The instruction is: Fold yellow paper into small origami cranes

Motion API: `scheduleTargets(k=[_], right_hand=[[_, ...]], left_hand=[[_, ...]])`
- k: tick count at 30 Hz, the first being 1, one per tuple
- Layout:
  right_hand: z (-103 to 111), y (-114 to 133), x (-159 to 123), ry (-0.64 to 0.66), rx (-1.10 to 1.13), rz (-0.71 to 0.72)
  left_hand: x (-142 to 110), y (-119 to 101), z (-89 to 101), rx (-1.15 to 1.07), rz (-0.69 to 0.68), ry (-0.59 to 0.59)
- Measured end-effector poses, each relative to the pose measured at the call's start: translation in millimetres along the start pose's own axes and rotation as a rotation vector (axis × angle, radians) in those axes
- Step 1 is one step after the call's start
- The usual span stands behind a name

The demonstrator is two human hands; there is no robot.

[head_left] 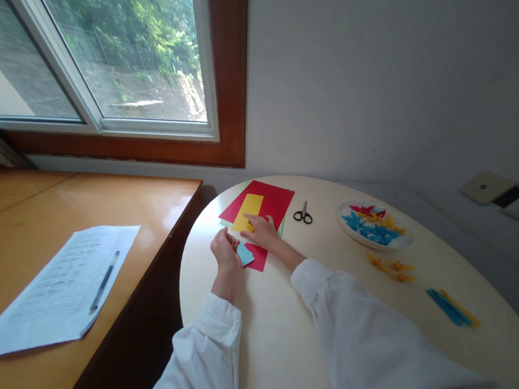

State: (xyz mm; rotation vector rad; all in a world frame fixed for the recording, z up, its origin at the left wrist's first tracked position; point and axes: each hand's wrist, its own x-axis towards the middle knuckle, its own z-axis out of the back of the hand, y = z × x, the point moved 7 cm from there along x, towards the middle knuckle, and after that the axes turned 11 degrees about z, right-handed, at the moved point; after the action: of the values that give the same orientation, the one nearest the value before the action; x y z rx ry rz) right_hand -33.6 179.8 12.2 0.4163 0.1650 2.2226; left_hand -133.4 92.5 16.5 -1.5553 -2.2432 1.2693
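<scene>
Cream round table [280,359] fills centre and right of the frame. From where I stand, its left rim is the risk: the hands work near it, and a paper pushed left would probably slip into the dark gap before the wooden desk [162,195]. Most room to move: lower centre, the stretch of tabletop between the two sleeves.

Red sheet [282,199], upper centre, lies askew over pale green, edges out of line; a dragging palm could fan the pile further. Its far corner is close to the table's back rim.

White plate [407,242], right of centre, bears red, blue and yellow folded shapes. A wide sweep of the right sleeve might tip some out.

Right hand [262,230]: fingers spread, palm down, resting over the yellow sheet [254,204], which overlaps the red. Too much pressure might crease it.

Left hand [225,248]: fingers curled in. The cyan piece [245,254] juts out beside it, over a red patch [258,257]; whether it is pinched I cannot tell. A loose hold could let it slide.

Scissors [304,213] just right of the pile, black handles toward the person; the right forearm could nudge them.

Smallest, lower right: blue and yellow strips [448,307], light enough, I judge, for a sleeve to scatter.
</scene>
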Motion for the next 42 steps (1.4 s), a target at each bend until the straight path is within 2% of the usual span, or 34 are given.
scheduleTargets(k=[10,20,26,31,35,39,42], right_hand=[[-8.1,-7.0,6.1,0.113,0.069,-0.106],[-3.7,1.4,0.5,0.01,0.046,-0.045],[4.6,-2.6,-0.4,-0.083,0.05,-0.049],[21.2,-6.1,-0.3,-0.21,0.072,-0.042],[44.5,-12.3,-0.7,-0.343,0.107,-0.045],[74.6,-16.4,-7.5,-0.477,0.161,-0.014],[92.4,-9.0,-21.3,-0.525,0.208,0.075]], left_hand=[[3.1,2.9,0.3,-0.012,0.016,-0.023],[2.8,5.3,0.0,-0.035,0.044,-0.022],[1.8,6.3,-1.6,-0.061,0.061,-0.011],[2.7,9.3,-4.9,-0.072,0.101,0.035],[3.5,17.4,-11.7,-0.065,0.18,0.117],[-0.8,30.0,-21.2,-0.027,0.335,0.229],[-9.0,40.3,-27.2,0.02,0.494,0.317]])
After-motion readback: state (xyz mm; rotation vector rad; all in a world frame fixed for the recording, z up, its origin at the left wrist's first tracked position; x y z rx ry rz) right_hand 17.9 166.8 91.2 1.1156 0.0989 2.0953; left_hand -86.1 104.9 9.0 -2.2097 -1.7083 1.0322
